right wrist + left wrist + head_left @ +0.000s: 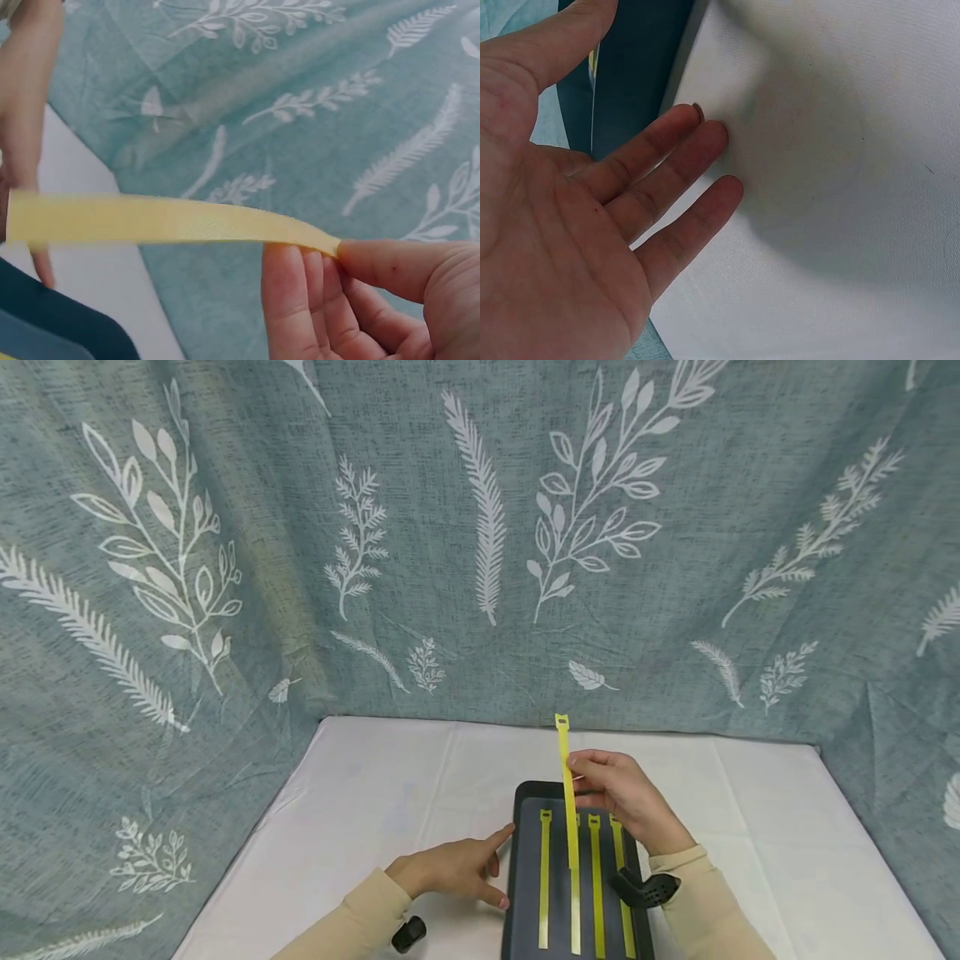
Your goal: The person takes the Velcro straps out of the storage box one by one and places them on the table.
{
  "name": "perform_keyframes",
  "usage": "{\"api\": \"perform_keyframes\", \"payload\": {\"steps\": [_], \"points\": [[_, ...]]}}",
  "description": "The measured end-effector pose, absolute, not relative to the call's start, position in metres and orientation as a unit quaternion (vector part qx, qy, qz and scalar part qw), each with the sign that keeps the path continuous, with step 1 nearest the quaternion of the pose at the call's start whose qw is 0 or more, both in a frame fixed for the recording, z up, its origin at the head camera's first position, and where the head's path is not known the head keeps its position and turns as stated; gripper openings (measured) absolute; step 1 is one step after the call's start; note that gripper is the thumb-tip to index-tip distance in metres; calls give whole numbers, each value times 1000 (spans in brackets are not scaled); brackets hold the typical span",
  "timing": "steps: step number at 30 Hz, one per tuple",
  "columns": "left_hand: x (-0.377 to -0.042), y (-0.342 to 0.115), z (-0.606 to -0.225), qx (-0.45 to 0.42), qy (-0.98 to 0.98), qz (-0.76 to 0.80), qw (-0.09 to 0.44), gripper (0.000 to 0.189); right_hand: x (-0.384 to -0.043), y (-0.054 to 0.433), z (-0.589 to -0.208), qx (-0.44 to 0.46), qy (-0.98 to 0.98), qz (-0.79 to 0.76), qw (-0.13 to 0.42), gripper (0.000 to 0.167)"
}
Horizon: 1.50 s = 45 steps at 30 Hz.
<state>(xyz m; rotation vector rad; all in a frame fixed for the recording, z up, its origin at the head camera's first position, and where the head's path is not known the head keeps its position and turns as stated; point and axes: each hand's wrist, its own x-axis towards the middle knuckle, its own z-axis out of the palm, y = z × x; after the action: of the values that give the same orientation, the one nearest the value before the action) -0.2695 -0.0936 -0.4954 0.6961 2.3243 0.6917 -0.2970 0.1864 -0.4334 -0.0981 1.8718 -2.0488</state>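
My right hand (618, 789) pinches a yellow hook-and-loop cable tie (567, 802) between thumb and fingertips, near its slotted head. The tie hangs upright over a dark tray (528, 877), its tail pointing down. In the right wrist view the tie (150, 217) stretches leftward and bends at the pinch. Several more yellow cable ties (545, 877) lie side by side lengthwise on the tray. At the tray's left edge is my left hand (457, 867), index fingertip and thumb right at the rim. Its fingers (697, 217) are loosely extended, holding nothing.
The tray stands on a white-covered table (390, 793). Behind and to both sides hangs a blue-green curtain (420, 535) with white leaf prints. A black wrist camera (645, 890) on the right forearm overlaps the tray; another black device (408, 935) is at the left wrist.
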Motion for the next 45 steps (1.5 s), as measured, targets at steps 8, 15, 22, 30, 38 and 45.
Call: {"api": "perform_keyframes", "payload": {"steps": [8, 15, 22, 30, 38, 45], "points": [[-271, -94, -494, 265, 875, 266, 307, 104, -298, 208, -413, -29, 690, -708, 147, 34], [-272, -93, -492, 258, 875, 271, 308, 104, -298, 226, -401, -20, 716, -685, 131, 48], [-271, -93, -493, 257, 871, 279, 312, 104, -299, 243, -397, -11, 724, -678, 124, 51], [-272, -93, -493, 261, 868, 286, 310, 105, -297, 262, -398, 0, 729, -674, 122, 49], [-270, -93, -493, 261, 869, 287, 306, 105, -292, 282, -401, 8, 745, -656, 121, 52], [-270, -93, -497, 259, 873, 282, 302, 106, -287, 296, -405, 19, 749, -651, 120, 50]]}}
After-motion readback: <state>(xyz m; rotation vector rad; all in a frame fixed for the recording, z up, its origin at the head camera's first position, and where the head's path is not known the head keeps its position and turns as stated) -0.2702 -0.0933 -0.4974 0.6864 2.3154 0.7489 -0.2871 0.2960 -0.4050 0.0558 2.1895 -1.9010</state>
